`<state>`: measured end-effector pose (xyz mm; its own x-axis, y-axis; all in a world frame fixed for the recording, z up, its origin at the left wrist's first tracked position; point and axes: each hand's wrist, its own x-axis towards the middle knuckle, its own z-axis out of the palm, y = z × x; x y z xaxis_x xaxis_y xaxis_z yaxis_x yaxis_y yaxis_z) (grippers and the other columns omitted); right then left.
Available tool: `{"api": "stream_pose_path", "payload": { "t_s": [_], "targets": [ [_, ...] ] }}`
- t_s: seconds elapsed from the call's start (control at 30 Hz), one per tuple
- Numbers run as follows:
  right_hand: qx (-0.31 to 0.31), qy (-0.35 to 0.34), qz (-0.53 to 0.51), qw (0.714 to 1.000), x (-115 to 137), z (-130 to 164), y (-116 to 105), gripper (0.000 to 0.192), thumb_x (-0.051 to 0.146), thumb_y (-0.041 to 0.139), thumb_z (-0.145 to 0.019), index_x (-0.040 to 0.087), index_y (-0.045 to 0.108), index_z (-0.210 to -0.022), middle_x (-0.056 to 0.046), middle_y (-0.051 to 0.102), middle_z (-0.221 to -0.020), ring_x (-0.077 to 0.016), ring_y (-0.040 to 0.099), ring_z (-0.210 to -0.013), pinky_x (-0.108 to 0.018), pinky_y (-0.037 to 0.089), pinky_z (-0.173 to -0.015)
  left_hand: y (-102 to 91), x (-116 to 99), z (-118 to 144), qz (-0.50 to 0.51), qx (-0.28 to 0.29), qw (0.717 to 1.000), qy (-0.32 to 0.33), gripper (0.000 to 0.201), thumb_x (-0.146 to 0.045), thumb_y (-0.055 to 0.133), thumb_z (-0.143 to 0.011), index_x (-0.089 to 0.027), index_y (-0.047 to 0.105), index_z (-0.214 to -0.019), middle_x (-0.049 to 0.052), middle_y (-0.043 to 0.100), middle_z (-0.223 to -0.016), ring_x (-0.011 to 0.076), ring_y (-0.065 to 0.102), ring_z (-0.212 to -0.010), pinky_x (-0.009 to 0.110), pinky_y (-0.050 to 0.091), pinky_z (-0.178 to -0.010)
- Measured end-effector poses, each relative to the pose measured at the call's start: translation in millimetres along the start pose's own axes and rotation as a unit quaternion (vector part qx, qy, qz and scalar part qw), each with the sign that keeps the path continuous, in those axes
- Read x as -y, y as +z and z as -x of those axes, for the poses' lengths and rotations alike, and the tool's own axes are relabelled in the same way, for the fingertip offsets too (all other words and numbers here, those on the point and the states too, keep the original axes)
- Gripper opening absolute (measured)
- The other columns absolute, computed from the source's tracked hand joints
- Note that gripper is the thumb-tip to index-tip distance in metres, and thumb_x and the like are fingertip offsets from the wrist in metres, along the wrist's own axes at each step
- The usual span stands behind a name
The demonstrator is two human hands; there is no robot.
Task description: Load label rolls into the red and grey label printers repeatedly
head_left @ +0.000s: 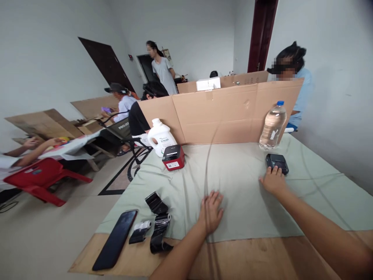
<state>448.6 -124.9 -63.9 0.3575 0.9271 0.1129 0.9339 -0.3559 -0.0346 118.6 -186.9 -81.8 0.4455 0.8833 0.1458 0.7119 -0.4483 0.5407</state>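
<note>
Tabletop: the tabletop (84,256) was bare wood along its near edge and carried a pale green cloth (233,202) over the rest.
Cardboard screen: a tan folded screen (212,120) stood upright along the far side, with a white box (208,84) showing above its top edge.
People beyond: one person (164,72) stood in a pale dress; another (303,91), in light blue, was behind the screen's right end.
Red chair: the red plastic chair (43,179) was on the floor, off to the left.
Water bottle: a clear bottle (272,126) with a blue cap stood upright by the screen's right end.
White jug: the jug (163,138) stood upright near the screen's left end.
Phone: a dark phone (115,241) lay at the near left, partly on cloth, partly on wood.
Left hand: this hand (211,212) lay palm down on the cloth, its grip relaxed, fingers extended.
Right hand: this hand (274,181) rested fingertips on the black device, thumb out to the side, its grip not closed around it.
Red box: the black-topped box (174,158) sat just in front of the jug.
Black device: the device (278,160) sat on the cloth before the bottle; partly covered, its exact kind was hard to make out.
Rolls: shiny black rolls (160,229) lay between phone and left hand.
</note>
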Motion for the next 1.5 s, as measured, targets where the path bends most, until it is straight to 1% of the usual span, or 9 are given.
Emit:
{"api": "stream_pose_path", "payload": {
  "t_s": [0.17,0.3,0.43,0.53,0.63,0.8,1.07,1.3,1.5],
  "targets": [
    [0.039,-0.183,-0.085,0.979,32,72,14,0.069,0.050,0.041,-0.087,0.005,0.042,-0.138,-0.021,0.038,-0.146,-0.0332,0.029,-0.138,-0.045,0.027,-0.111,-10.8,-4,25,-0.069,0.106,0.990,0.061,0.061,-0.037,0.051,-0.085,-0.028,0.034,-0.143,0.007,0.020,-0.156,0.0315,0.012,-0.144,0.057,0.010,-0.113],
    [-0.001,-0.310,-0.132,0.942,39,131,36,0.063,0.057,0.040,-0.088,0.023,0.043,-0.140,-0.007,0.033,-0.151,-0.0276,0.027,-0.140,-0.045,0.028,-0.111,-44.4,24,12,-0.042,0.126,0.987,0.085,0.049,-0.036,0.052,-0.084,-0.025,0.050,-0.132,0.009,0.048,-0.140,0.0266,0.042,-0.130,0.046,0.031,-0.109],
    [-0.039,-0.323,-0.147,0.934,37,158,51,0.059,0.056,0.042,-0.088,0.029,0.041,-0.141,-0.002,0.034,-0.150,-0.0264,0.032,-0.138,-0.046,0.030,-0.111,-120.4,60,-55,-0.110,-0.045,0.992,-0.041,0.038,-0.033,0.046,-0.087,-0.020,0.056,-0.120,0.011,0.058,-0.125,0.0249,0.050,-0.119,0.041,0.036,-0.104],
    [-0.050,-0.317,-0.145,0.936,36,159,53,0.059,0.056,0.043,-0.088,0.030,0.042,-0.140,-0.001,0.036,-0.150,-0.0267,0.034,-0.137,-0.046,0.032,-0.110,-179.5,83,-115,-0.202,-0.161,0.948,-0.184,0.045,-0.045,0.051,-0.084,-0.021,0.054,-0.122,0.013,0.048,-0.134,0.0327,0.039,-0.127,0.049,0.030,-0.106],
    [-0.053,-0.319,-0.135,0.936,37,156,51,0.058,0.056,0.043,-0.088,0.030,0.044,-0.139,-0.001,0.037,-0.149,-0.0265,0.036,-0.136,-0.046,0.034,-0.108,-210.3,103,-155,-0.198,-0.158,0.901,-0.353,0.076,-0.066,0.058,-0.069,-0.021,0.046,-0.130,0.017,0.032,-0.146,0.0442,0.028,-0.132,0.058,0.028,-0.103],
    [-0.048,-0.320,-0.133,0.937,39,156,43,0.056,0.054,0.044,-0.089,0.031,0.043,-0.139,-0.001,0.037,-0.149,-0.0251,0.036,-0.136,-0.044,0.034,-0.108,-193.8,127,-173,-0.124,-0.108,0.864,-0.476,0.101,-0.075,0.063,-0.053,-0.030,0.034,-0.139,0.014,0.006,-0.155,0.0533,0.019,-0.132,0.063,0.031,-0.095],
    [-0.009,-0.302,-0.160,0.940,41,157,31,0.052,0.051,0.042,-0.090,0.029,0.047,-0.137,-0.003,0.038,-0.149,-0.0251,0.034,-0.137,-0.045,0.032,-0.109,-163.3,124,-159,-0.182,-0.260,0.851,-0.419,0.064,-0.057,0.065,-0.062,-0.029,0.054,-0.119,0.010,0.037,-0.133,0.0398,0.036,-0.119,0.050,0.035,-0.096],
    [0.014,-0.293,-0.179,0.939,44,158,22,0.051,0.047,0.043,-0.090,0.025,0.049,-0.135,-0.005,0.038,-0.148,-0.0249,0.033,-0.137,-0.045,0.030,-0.110,-159.3,44,-124,-0.130,-0.237,0.901,-0.338,0.057,-0.058,0.068,-0.061,-0.030,0.061,-0.111,0.010,0.039,-0.123,0.0378,0.040,-0.114,0.050,0.036,-0.095],
    [0.024,-0.290,-0.173,0.941,45,158,13,0.051,0.047,0.042,-0.090,0.023,0.050,-0.134,-0.006,0.039,-0.148,-0.0252,0.034,-0.136,-0.046,0.031,-0.109,-116.4,-54,-45,-0.093,-0.158,0.965,-0.188,0.053,-0.055,0.075,-0.058,-0.027,0.066,-0.102,0.008,0.041,-0.113,0.0334,0.044,-0.108,0.047,0.039,-0.094]
  ]
}}
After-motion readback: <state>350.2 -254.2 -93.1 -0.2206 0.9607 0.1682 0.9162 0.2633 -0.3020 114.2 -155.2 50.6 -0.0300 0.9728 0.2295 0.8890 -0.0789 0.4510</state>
